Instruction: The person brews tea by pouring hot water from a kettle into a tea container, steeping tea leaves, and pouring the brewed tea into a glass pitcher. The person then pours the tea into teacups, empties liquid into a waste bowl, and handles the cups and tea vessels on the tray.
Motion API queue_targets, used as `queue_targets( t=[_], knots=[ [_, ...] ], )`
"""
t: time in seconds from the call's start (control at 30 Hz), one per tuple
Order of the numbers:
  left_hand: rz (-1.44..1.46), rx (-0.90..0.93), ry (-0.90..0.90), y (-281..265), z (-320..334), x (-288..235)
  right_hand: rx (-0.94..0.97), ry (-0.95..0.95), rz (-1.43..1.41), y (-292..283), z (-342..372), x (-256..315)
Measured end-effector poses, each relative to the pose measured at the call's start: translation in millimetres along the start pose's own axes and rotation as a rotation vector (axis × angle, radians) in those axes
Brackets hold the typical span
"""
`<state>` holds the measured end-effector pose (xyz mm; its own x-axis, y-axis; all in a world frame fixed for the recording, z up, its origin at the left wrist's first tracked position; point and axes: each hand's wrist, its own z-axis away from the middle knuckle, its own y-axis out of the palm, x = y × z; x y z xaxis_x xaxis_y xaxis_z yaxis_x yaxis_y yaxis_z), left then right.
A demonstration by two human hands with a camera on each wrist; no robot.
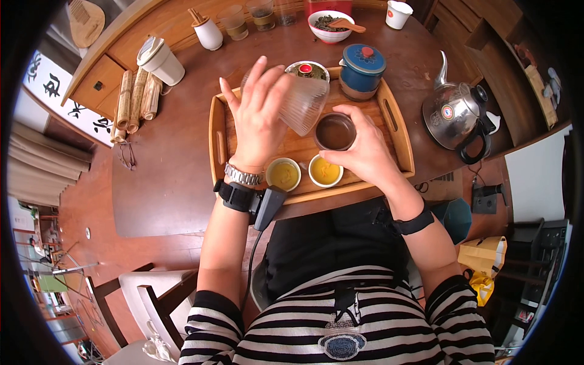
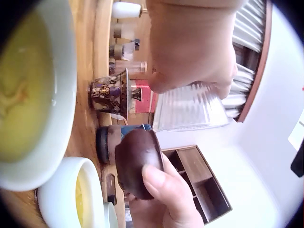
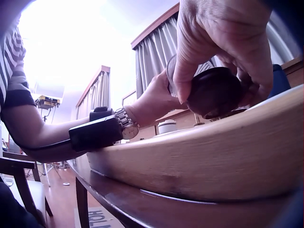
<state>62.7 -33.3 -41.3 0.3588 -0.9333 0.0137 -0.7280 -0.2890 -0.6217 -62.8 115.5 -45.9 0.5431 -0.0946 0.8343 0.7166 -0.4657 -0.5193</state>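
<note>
My left hand (image 1: 258, 128) grips a ribbed clear glass pitcher (image 1: 307, 100) and holds it tilted above the wooden tray (image 1: 220, 131), its mouth toward the right. A small dark brown cup (image 2: 132, 156) is between the thumb and fingers of my right hand (image 1: 370, 149), raised over the tray beside the pitcher. Below, two white cups (image 2: 59, 194) of yellow tea stand at the tray's near side. Behind the pitcher is a patterned lidded bowl (image 2: 107, 95) with a red knob, partly hidden. At the tray's far right corner sits a blue lidded canister (image 1: 363, 70).
Right of the tray stands a steel kettle (image 1: 449, 118). Along the back are a white bowl of tea leaves (image 1: 331, 27) with a wooden scoop, glasses, a paper cup (image 1: 398, 14) and a white holder (image 1: 208, 36). Bamboo rolls (image 1: 137, 100) and a lidded white container (image 1: 163, 61) lie left.
</note>
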Motion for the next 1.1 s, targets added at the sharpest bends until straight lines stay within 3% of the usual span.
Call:
queue_targets(
  t=[0.07, 0.13, 0.2, 0.27, 0.33, 0.37, 0.53, 0.77, 1.1],
  knots=[
    [0.260, -0.054, -0.221, 2.2, 3.2, 2.5, -0.014, 0.000, 0.031, -5.2, 3.6, -0.9],
    [0.146, -0.039, -0.220, 5.3, 10.3, 5.6, 0.006, -0.008, 0.067, -15.4, 6.7, -1.5],
    [0.619, -0.067, -0.653, 16.7, 16.0, 17.9, 0.048, 0.037, 0.010, -27.0, 11.2, 1.5],
    [0.772, -0.121, -0.711, 20.6, 20.1, 22.5, 0.045, 0.033, 0.083, -38.1, 15.1, 0.4],
    [1.063, -0.146, -0.992, 16.9, 19.0, 20.5, 0.078, 0.024, 0.159, -47.6, 19.8, -1.0],
    [1.073, -0.134, -1.032, 19.3, 20.9, 24.0, 0.068, 0.010, 0.237, -52.2, 22.6, 2.2],
    [1.081, -0.159, -1.128, 15.8, 22.1, 25.3, 0.115, -0.077, 0.456, -68.4, 28.3, -0.9],
    [1.078, -0.166, -1.127, 21.5, 25.2, 28.6, 0.209, -0.164, 0.590, -71.1, 31.4, 2.1],
    [1.039, -0.150, -1.162, 25.5, 27.6, 31.5, 0.263, -0.445, 1.002, -59.2, 30.7, 15.8]
  ],
)
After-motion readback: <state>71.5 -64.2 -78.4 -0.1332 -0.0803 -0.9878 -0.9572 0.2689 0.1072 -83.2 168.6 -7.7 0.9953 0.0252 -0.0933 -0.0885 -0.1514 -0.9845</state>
